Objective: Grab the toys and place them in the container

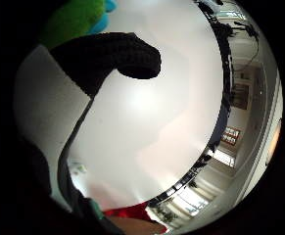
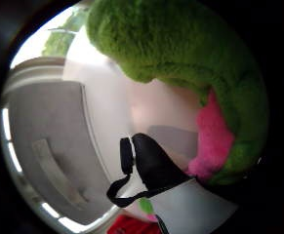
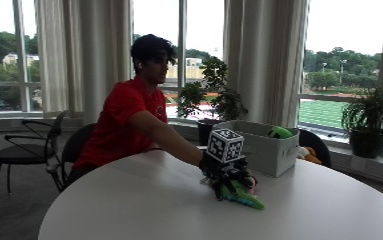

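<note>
Since our gloved right hand [image 3: 223,175] already grips the green plush toy [image 3: 243,196] low on the worktop [image 3: 144,205], the container [image 3: 261,146] sits just behind it.

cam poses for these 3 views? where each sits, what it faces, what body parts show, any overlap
Outside view: across the table, facing the seated person, the right hand on a green plush toy, and the container.
Thumb side palm view: on the palm, facing the toy close up; a gloved finger shows.
Little finger side palm view: faces the tabletop; a gloved finger shows.
Shared: toy, table.
</note>
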